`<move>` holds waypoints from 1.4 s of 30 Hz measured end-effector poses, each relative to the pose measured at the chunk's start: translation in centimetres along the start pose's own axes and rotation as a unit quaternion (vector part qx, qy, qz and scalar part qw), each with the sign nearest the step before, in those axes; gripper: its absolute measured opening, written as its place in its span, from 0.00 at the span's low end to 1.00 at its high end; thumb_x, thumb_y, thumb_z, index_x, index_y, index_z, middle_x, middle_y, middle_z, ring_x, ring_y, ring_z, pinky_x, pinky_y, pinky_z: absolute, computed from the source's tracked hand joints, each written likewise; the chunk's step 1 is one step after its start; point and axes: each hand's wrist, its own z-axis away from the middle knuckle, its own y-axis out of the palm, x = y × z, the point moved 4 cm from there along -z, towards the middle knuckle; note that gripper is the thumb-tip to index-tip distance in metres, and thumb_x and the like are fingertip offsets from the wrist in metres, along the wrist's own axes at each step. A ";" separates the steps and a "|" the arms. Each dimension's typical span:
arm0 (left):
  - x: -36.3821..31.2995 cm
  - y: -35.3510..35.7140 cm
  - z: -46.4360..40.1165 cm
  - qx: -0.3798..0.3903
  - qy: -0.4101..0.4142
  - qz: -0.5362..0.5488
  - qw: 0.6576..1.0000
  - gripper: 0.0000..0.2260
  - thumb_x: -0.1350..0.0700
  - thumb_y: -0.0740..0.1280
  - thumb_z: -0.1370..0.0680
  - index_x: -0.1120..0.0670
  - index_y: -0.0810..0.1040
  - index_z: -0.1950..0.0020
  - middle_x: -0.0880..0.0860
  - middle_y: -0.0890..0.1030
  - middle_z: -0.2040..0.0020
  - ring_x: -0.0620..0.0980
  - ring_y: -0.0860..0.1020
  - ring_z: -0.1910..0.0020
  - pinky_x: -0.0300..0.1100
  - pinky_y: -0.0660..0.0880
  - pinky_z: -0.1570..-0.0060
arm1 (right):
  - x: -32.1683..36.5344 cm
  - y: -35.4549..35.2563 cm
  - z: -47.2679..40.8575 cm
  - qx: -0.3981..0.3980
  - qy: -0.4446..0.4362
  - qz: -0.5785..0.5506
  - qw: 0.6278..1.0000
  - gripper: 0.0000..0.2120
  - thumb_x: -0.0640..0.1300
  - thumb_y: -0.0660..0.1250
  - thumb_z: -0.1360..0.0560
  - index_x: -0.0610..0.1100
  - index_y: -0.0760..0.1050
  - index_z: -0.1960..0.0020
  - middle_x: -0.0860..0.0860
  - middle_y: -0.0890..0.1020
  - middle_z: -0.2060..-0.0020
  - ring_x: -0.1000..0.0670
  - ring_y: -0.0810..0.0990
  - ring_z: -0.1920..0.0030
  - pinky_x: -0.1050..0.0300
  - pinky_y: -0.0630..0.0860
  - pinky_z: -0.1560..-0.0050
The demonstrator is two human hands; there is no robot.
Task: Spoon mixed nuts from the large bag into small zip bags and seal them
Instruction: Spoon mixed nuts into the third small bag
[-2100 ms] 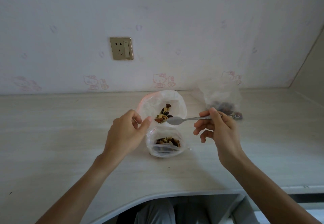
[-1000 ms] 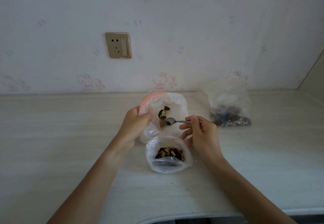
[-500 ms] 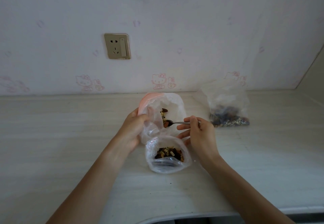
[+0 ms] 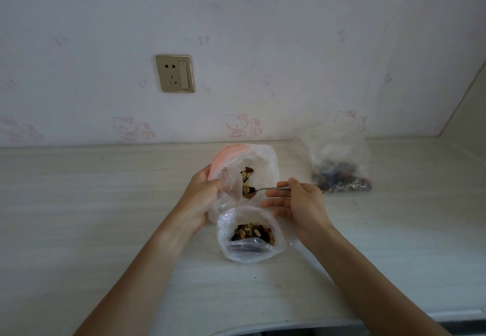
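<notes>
Illumination is soft, even and moderately bright, with a cool cast across the wall [image 4: 263, 33]. Shadows are faint; a dim band lies at the lower right of the frame. Glare is mild, on the clear bag [image 4: 249, 253] at centre. Wide-angle distortion bows the counter [image 4: 79, 204] edge. Detail is slightly soft throughout.

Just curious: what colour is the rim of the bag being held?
Pink, on the held bag's rim; head view.

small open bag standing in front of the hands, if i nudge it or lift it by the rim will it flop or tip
The small open bag is thin, crinkled clear film, so it would likely flop rather than hold shape. Its nuts lie low inside, probably steadying it against a light nudge. The mouth gapes unsealed, so lifting by one side of the rim might tilt it and spill.
</notes>
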 end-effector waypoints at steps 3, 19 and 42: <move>-0.1 -0.1 0.0 0.000 -0.002 0.001 1.000 0.16 0.66 0.66 0.20 0.45 0.83 0.43 0.51 0.88 0.50 0.56 0.85 0.46 0.52 0.82 0.47 | 0.2 0.0 0.0 -0.002 0.011 -0.013 1.000 0.17 0.43 0.54 0.13 0.33 0.76 0.46 0.38 0.87 0.62 0.42 0.87 0.66 0.55 0.80 0.73; -0.4 -2.1 -0.3 -0.047 -0.007 -0.005 0.999 0.16 0.65 0.68 0.26 0.51 0.83 0.43 0.58 0.87 0.46 0.56 0.86 0.50 0.51 0.82 0.54 | 3.0 -1.2 1.1 0.015 -0.061 0.004 0.998 0.18 0.46 0.54 0.12 0.33 0.77 0.43 0.37 0.87 0.58 0.40 0.87 0.62 0.54 0.79 0.73; 0.9 -1.3 10.0 -0.020 0.111 -0.355 0.928 0.14 0.41 0.68 0.20 0.48 0.82 0.58 0.46 0.85 0.68 0.43 0.84 0.70 0.38 0.75 0.63 | 2.2 -4.8 7.9 0.119 -0.116 0.089 0.982 0.19 0.47 0.56 0.13 0.35 0.79 0.47 0.38 0.86 0.61 0.37 0.86 0.62 0.51 0.79 0.75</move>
